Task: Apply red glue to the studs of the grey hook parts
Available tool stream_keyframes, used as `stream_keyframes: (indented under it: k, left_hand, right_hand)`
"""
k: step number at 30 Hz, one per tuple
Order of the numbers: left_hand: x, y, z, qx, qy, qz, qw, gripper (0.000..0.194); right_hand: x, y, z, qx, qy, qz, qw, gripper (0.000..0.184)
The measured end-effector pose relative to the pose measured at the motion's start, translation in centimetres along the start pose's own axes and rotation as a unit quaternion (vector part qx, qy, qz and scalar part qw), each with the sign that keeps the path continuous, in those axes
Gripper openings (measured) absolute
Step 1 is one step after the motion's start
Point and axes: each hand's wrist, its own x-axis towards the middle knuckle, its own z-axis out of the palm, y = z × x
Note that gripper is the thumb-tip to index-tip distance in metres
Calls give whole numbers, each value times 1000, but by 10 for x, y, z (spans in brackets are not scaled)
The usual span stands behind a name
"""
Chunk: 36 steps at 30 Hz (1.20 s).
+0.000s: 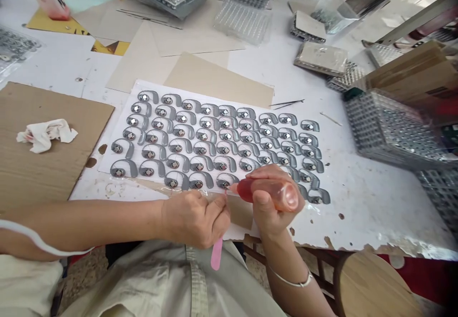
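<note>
My right hand is wrapped round a squeeze bottle of red liquid, tilted so its nozzle points left. The nozzle tip is close to my left hand, which is closed on a pink flat-handled tool. Its handle sticks out below my fist; most of the tool is hidden by the fingers. Just beyond the nozzle lies a grey curved metal piece with a small round dark part at one end. Several rows of similar pieces cover a white sheet in front of me.
Crumpled tissue lies on a brown cardboard sheet at left. Another bottle stands at the back left. Stacked trays and a cardboard box are at right, with tweezers behind the sheet. A stool is below.
</note>
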Motion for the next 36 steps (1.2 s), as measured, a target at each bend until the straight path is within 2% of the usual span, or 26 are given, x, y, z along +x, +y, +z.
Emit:
stream_keyframes:
  k: [5, 19, 36]
  left_hand:
    - [-2, 2, 1, 18, -2, 9, 1000, 15]
    - [-1, 4, 1, 26, 7, 4, 1000, 17]
    - [-2, 3, 1, 16, -1, 3, 1000, 16]
  right_hand:
    - [1, 3, 0, -13, -10, -44, 999, 20]
    - [4, 3, 3, -28, -22, -92, 995, 16]
    - [4, 3, 5, -26, -11, -113, 993, 15]
